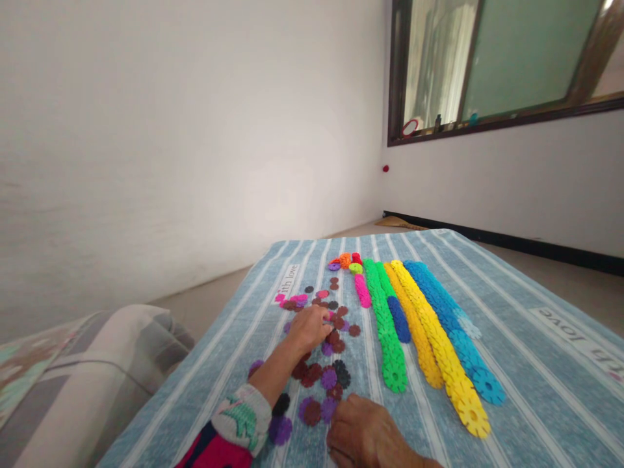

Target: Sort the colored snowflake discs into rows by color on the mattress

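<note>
My left hand (308, 326) reaches over a loose scatter of flower-shaped plastic discs. Its fingers pinch at a pink disc (331, 315), mostly covered by the fingertips. Brown discs (312, 374), purple discs (329, 377) and black discs (342, 374) lie around it, some overlapping. My right hand (365, 432) rests closed on the cloth near the front, beside a purple disc (328, 409). Its fingers curl under, so whatever they hold is hidden. More pink discs (299, 299) lie beyond the left hand.
Overlapping rows of green (385, 325), yellow (453, 364) and blue discs (463, 331) run along the right. Short pink (362, 290) and dark blue rows (400, 320) lie among them. Orange discs (345, 260) sit at the back. A striped cloth (536, 390) covers the table; grey fabric (131, 351) is left.
</note>
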`<state>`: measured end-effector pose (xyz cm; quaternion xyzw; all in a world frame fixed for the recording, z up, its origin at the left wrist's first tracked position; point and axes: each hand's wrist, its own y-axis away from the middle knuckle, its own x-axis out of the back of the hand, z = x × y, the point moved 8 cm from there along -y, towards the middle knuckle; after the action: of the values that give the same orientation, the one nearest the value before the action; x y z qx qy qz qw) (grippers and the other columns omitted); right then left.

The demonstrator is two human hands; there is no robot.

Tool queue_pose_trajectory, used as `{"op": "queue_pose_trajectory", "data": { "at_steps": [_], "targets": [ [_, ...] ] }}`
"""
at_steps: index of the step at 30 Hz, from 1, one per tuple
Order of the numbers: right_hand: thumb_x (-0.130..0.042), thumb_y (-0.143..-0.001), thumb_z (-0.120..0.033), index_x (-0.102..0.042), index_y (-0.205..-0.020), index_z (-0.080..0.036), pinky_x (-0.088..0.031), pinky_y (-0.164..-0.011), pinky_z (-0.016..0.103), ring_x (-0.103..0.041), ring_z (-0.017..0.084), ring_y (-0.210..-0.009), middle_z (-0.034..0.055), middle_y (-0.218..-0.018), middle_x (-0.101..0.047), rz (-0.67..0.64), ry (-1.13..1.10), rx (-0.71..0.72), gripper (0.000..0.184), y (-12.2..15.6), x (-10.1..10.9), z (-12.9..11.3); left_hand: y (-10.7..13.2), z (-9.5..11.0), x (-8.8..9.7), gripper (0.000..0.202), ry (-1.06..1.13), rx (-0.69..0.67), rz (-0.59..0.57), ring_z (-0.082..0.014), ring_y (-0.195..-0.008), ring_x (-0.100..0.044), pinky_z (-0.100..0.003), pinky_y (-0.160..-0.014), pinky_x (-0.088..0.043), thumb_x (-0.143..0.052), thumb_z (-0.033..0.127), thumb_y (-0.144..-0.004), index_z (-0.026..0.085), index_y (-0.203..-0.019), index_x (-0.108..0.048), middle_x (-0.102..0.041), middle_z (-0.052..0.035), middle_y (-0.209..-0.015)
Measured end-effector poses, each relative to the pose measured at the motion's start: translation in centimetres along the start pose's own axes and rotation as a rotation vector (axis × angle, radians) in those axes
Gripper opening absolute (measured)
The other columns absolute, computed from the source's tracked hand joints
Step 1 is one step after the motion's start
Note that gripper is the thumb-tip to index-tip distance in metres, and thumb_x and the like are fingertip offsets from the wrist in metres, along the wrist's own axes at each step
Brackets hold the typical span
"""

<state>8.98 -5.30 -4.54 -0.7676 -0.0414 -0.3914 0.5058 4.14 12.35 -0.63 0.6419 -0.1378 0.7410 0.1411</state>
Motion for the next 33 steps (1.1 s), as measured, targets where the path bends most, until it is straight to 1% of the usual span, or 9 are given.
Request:
{"op": "queue_pose_trajectory", "data": {
  "at_steps": [3,6,10,13,18,20,25,29,33],
  "targets": [
    [-0.053,-0.071,-0.012,-0.042,-0.067,-0.022,-0.030,-0.047,0.026,-0.049,0.013,-0.056,-0.0027,-0.068,-0.058,-0.016,-0.017,-0.011,0.015,-0.2,0.2,0.0,0.7,0.1,-0.3,0.012,0.030,-0.015,-0.017,-0.0169,-0.079,-0.062,-0.025,-0.068,-0.040,-0.058,0.023,-0.073,0.020,-0.079,-0.068,-0.068,-0.0021,-0.084],
    [-0.052,-0.070,-0.013,-0.041,-0.067,-0.022,-0.028,-0.047,0.026,-0.048,0.013,-0.056,-0.0031,-0.067,-0.057,0.036,-0.023,-0.002,0.015,-0.3,0.6,-0.1,0.9,-0.3,-0.5,0.013,0.101,-0.044,-0.013,-0.0149,-0.076,-0.061,-0.023,-0.066,-0.039,-0.059,0.022,-0.073,0.020,-0.080,-0.069,-0.069,-0.0008,-0.080],
    [-0.051,-0.067,-0.011,-0.038,-0.064,-0.022,-0.026,-0.045,0.027,-0.045,0.012,-0.052,-0.0040,-0.063,-0.054,0.104,-0.004,0.023,0.017,-0.3,0.9,-0.2,0.5,-2.1,0.1,0.017,0.137,-0.004,0.032,-0.0137,-0.072,-0.062,-0.022,-0.064,-0.038,-0.054,0.017,-0.075,0.018,-0.082,-0.069,-0.069,-0.0012,-0.075],
    [-0.050,-0.068,-0.009,-0.036,-0.062,-0.022,-0.024,-0.045,0.026,-0.044,0.012,-0.051,-0.0044,-0.060,-0.051,0.110,0.009,0.025,0.020,-0.5,1.2,-0.3,0.2,-3.1,-0.1,0.018,0.113,0.029,0.000,-0.0140,-0.071,-0.062,-0.022,-0.063,-0.038,-0.054,0.013,-0.073,0.018,-0.079,-0.071,-0.069,-0.0012,-0.071],
    [-0.048,-0.070,-0.010,-0.039,-0.066,-0.022,-0.027,-0.047,0.026,-0.046,0.012,-0.055,-0.0037,-0.065,-0.055,0.103,-0.026,0.019,0.016,-0.8,1.7,-0.5,0.2,-2.5,-0.8,0.023,0.111,0.009,-0.062,-0.0153,-0.072,-0.063,-0.023,-0.064,-0.039,-0.058,0.019,-0.073,0.018,-0.089,-0.074,-0.071,-0.0033,-0.077],
    [-0.048,-0.071,-0.011,-0.039,-0.066,-0.022,-0.027,-0.047,0.026,-0.046,0.012,-0.055,-0.0033,-0.065,-0.055,0.089,-0.031,0.020,0.016,-0.7,1.6,-0.5,0.1,-2.2,-1.0,0.023,0.107,0.018,-0.080,-0.0160,-0.073,-0.063,-0.023,-0.065,-0.039,-0.059,0.021,-0.073,0.019,-0.091,-0.074,-0.071,-0.0037,-0.079],
    [-0.050,-0.072,-0.010,-0.036,-0.062,-0.021,-0.024,-0.046,0.027,-0.043,0.012,-0.052,-0.0036,-0.060,-0.051,0.078,0.009,0.023,0.021,-0.4,0.9,-0.4,-0.4,-2.4,-1.3,0.015,0.153,0.031,-0.110,-0.0138,-0.066,-0.059,-0.022,-0.058,-0.036,-0.060,0.012,-0.065,0.016,-0.075,-0.071,-0.067,-0.0014,-0.069],
    [-0.051,-0.070,-0.009,-0.038,-0.062,-0.021,-0.024,-0.045,0.026,-0.044,0.012,-0.053,-0.0040,-0.062,-0.053,0.081,0.017,0.004,0.020,-0.4,0.8,-0.2,-0.8,-2.9,-1.4,0.008,0.233,0.011,-0.067,-0.0112,-0.059,-0.054,-0.021,-0.054,-0.033,-0.061,0.008,-0.060,0.014,-0.065,-0.065,-0.060,0.0018,-0.060],
    [-0.050,-0.070,-0.011,-0.039,-0.063,-0.021,-0.025,-0.046,0.027,-0.045,0.012,-0.054,-0.0037,-0.063,-0.054,0.108,0.007,0.030,0.017,-0.5,1.2,-0.4,-0.9,-3.1,-1.6,0.009,0.308,-0.002,-0.026,-0.0098,-0.056,-0.050,-0.021,-0.052,-0.031,-0.060,0.006,-0.057,0.015,-0.059,-0.060,-0.055,0.0041,-0.056]
  ]
}}
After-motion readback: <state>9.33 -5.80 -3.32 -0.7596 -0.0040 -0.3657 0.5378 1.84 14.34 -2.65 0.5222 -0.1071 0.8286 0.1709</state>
